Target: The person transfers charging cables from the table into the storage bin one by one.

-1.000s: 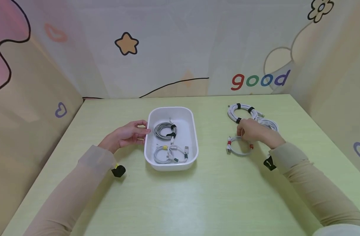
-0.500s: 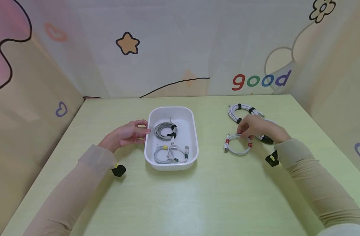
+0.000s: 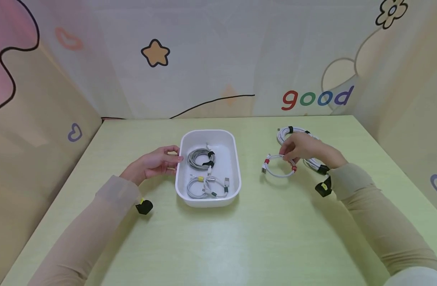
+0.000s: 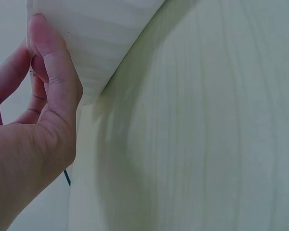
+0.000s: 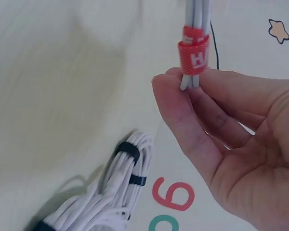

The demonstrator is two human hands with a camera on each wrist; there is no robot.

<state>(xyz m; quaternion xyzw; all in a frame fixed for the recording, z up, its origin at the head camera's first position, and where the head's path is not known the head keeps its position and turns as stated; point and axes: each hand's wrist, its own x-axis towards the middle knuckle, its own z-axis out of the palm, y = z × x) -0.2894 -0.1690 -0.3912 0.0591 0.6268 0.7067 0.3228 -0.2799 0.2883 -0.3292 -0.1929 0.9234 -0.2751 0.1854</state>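
Two bare hands reach from beige sleeves over a pale tabletop as I look on; clock directions here are taken from the white bin near its middle. At nine o'clock, the left hand has its grip on the bin's edge, thumb at the rim and fingers against the side. Out at three o'clock, the grip of the right hand pinches a small coiled white cable between thumb and fingertips, holding it above the tabletop, well apart from the bin. Red straps bind it, one with white lettering.

Inside the bin, a grey coil with black straps lies toward ten o'clock; toward six, white cable loops with yellow and dark green straps lie together. Between two and three o'clock, partly behind the right hand, black-strapped white coils rest on the tabletop. On the backdrop, an orange star shows at eleven, the word "good" at two.
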